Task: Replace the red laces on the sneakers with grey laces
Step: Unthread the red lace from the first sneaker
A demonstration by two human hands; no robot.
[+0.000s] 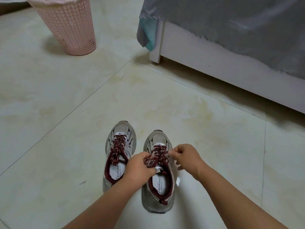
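Two silver-grey sneakers stand side by side on the tiled floor, toes pointing away from me. The left sneaker (120,146) carries dark red laces (118,147) with white flecks, still threaded. On the right sneaker (157,189) the red laces (156,156) are also threaded. My left hand (139,169) grips the red lace and tongue at the top of the right sneaker. My right hand (186,157) pinches a lace end at the shoe's right side. No grey laces are in view.
A pink lattice plastic basket (69,27) stands on the floor at the far left. A white bed frame (214,66) with a grey sheet (231,27) hanging over it runs along the right. A small white scrap (177,180) lies beside the right sneaker.
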